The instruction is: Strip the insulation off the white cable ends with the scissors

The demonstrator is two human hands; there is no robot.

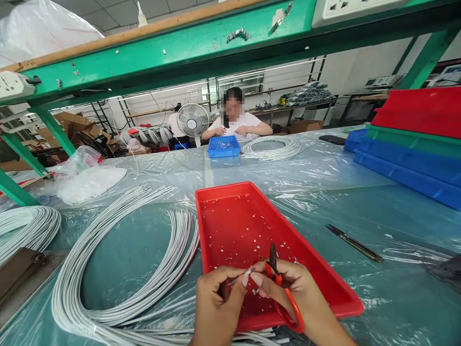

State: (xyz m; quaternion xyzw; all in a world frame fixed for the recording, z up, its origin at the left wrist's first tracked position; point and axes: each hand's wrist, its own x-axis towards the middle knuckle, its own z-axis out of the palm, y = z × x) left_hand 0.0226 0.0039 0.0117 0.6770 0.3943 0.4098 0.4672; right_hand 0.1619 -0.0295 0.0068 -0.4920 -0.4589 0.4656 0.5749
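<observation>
My left hand [220,300] is closed, pinching the end of a thin white cable [248,272] between thumb and fingertips. Against that same cable end press the thumb and fingertip of my right hand [293,288]. Orange-handled scissors [294,310] lie within the right hand, their dark blades pointing up and away. Both hands are over the near end of a red tray [230,230], which is strewn with small white scraps. Left of the tray lies a large coil of white cables [72,274], its loose ends beside the tray rim.
Thread snips [355,242] lie right of the tray. Stacked blue, green and red trays [414,149] stand at the right. Across the table a person sits behind a blue tray [224,146] and another cable coil [272,148]. A green shelf beam [180,48] crosses overhead.
</observation>
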